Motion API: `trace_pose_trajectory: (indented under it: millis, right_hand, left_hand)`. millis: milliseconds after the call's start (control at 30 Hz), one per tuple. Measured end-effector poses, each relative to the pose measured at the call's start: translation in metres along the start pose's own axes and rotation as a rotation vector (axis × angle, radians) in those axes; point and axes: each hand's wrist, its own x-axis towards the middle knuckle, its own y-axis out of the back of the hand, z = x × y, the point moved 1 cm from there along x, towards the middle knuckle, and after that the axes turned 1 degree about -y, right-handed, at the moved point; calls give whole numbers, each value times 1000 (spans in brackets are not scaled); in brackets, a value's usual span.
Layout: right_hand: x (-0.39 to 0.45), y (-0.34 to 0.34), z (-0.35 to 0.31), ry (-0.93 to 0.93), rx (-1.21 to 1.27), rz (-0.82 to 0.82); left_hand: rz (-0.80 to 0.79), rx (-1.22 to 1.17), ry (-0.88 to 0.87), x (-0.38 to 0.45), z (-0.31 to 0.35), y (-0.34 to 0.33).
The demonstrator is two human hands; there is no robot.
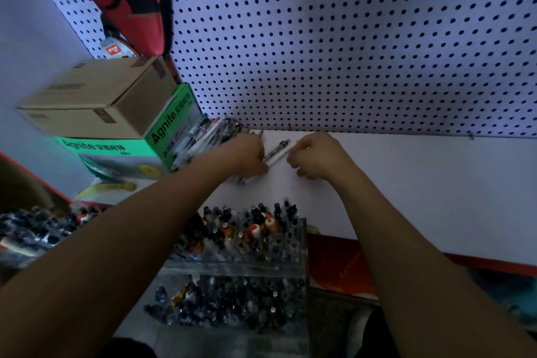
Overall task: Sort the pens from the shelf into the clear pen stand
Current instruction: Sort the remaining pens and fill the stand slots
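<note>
Left hand (pixel 251 158): fingers curled down over a bundle of slim pens (pixel 276 152), whose pale barrels and dark clips project diagonally from the fist toward the back wall. Right hand (pixel 315 155): knuckles up, fingers curled, fingertips close to the upper end of the same bundle; whether it actually grips a pen cannot be told. Both hands rest on the shelf (pixel 421 183), a smooth, matte white board with a red front edge. Loose pen pile (pixel 203 136): a jumble of glossy, clear and dark barrels lying on the shelf just left of the left hand, against the box stack. Clear pen stand (pixel 247 267): a transparent, hard-edged acrylic rack in stepped tiers, at the near edge of the shelf between the two forearms, densely packed with upright pens showing dark, white and orange caps. Green printed box (pixel 171 128): glossy carton at the shelf's left end. Brown cardboard box (pixel 96 99): plain, dull, stacked on top of it. Pegboard (pixel 348 38): white perforated panel with regular round holes, forming the back wall.
</note>
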Motion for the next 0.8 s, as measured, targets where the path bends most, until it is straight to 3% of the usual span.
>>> trace_pose_trajectory:
  millis: [100, 333, 433, 533, 667, 800]
  right_hand:
    - [-4, 1, -1, -29, 83, 11]
    - [-23, 11, -16, 37, 636, -67]
    - [-34, 10, -30, 101, 695, -64]
    - [-53, 10, -45, 181, 714, 18]
    - [-85, 15, -68, 311, 756, 129]
    - [-126, 6, -95, 404, 744, 22]
  left_hand:
    - [68, -109, -49, -7, -7, 4]
    - [149, -334, -201, -48, -12, 34]
    - [161, -414, -217, -72, -11, 44]
    - [269, -535, -194, -101, -9, 52]
    - [455, -953, -137, -151, -18, 51]
    - [544, -1221, -115, -204, -28, 36]
